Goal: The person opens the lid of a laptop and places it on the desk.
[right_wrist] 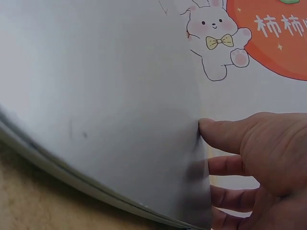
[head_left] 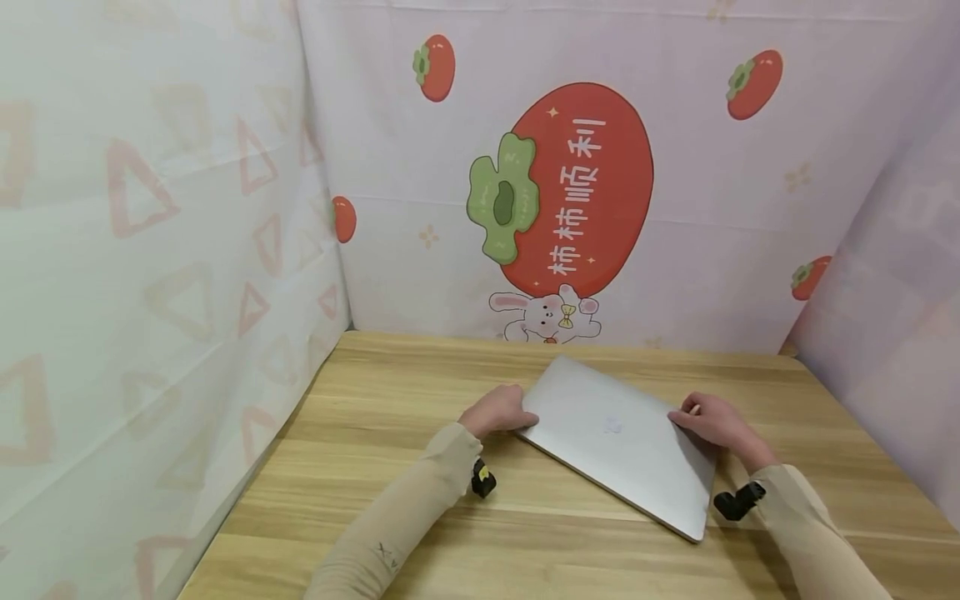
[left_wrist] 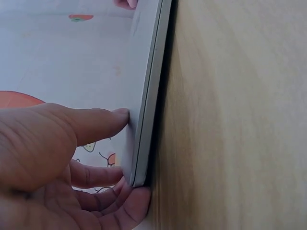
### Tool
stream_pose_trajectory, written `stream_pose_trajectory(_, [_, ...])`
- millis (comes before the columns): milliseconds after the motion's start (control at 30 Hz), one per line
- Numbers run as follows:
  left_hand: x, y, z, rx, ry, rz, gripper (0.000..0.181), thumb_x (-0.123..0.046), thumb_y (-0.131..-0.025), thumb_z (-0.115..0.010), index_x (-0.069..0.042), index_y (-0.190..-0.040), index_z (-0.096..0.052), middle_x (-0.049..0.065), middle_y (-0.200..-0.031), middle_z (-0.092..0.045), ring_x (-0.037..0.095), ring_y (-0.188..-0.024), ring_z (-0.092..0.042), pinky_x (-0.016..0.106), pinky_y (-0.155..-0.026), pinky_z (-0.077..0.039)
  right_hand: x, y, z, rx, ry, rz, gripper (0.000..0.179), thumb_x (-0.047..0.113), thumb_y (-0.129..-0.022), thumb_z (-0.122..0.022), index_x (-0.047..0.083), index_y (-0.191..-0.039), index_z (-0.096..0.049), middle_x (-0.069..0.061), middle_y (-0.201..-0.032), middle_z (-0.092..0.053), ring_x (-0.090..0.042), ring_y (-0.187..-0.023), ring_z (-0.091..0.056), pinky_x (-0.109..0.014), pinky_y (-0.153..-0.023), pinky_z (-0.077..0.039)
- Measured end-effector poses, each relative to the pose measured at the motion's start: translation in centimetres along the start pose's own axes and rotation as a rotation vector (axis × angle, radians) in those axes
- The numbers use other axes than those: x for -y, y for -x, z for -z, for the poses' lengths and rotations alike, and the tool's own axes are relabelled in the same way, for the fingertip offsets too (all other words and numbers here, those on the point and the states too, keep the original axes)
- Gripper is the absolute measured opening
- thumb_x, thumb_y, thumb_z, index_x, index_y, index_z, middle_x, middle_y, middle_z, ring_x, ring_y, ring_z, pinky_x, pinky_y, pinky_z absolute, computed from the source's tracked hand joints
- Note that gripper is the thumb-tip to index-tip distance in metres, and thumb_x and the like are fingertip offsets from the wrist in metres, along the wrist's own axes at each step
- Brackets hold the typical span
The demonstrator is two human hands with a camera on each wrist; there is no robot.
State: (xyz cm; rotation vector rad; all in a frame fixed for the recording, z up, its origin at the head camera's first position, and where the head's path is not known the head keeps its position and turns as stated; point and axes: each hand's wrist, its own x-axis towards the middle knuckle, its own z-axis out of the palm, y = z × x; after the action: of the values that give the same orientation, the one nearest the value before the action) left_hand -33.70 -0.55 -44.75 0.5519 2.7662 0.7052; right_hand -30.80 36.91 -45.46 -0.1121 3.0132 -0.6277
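Room to pass at far left
Pale wood-grain tabletop offers passage there; a thin closed silver laptop obstructs the right-centre.

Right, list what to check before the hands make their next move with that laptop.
1. Left hand has hold of the laptop: ok, thumb on top, a fingertip at the bottom corner.
2. Right hand has hold of the other side: ok, thumb at the edge, fingers curled past it.
3. Lid shut: ok, it looks closed along the edge in the left wrist view.
4. Laptop square to the table: not ok, it sits askew.
5. Underside fully off the table: cannot tell, it is hidden.
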Motion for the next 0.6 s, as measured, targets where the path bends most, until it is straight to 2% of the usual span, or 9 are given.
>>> stream_pose_trajectory(233, [0.5, 0.4, 0.6, 0.036, 0.006, 0.015, 0.031, -0.028, -0.08, -0.069, -0.011, -0.063, -0.05, -0.003, -0.051, -0.036, 0.01, -0.044, -0.034, 0.023, -0.041, -0.028, 0.4, -0.7, -0.3, 0.0, -0.009, 0.018, 0.039, 0.04, -0.089, -0.058, 0.0, -0.093, -0.055, -0.007, -0.076, -0.054, -0.018, -0.064, -0.047, -0.029, -0.053, -0.037])
stream_pose_trajectory(467, [1.2, 0.6, 0.5, 0.035, 0.055, 0.039, 0.029, -0.031, -0.079, -0.072, -0.008, -0.078, -0.055, 0.002, -0.064, -0.049, 0.014, -0.054, -0.043, 0.026, -0.047, -0.035, 1.1, -0.8, -0.6, -0.016, 0.001, 0.037, 0.037, 0.038, -0.089, -0.058, 0.001, -0.093, -0.056, -0.007, -0.077, -0.056, -0.018, -0.065, -0.048, -0.03, -0.055, -0.038])
stream_pose_trajectory(600, [1.5, 1.0, 0.3, 0.03, 0.06, 0.034, 0.029, -0.032, -0.08, -0.07, -0.008, -0.081, -0.054, 0.003, -0.067, -0.051, 0.015, -0.055, -0.045, 0.026, -0.047, -0.036, 1.5, -0.8, -0.9, -0.03, 0.016, 0.051, 0.036, 0.037, -0.089, -0.058, 0.001, -0.093, -0.056, -0.006, -0.076, -0.055, -0.018, -0.064, -0.047, -0.029, -0.054, -0.037])
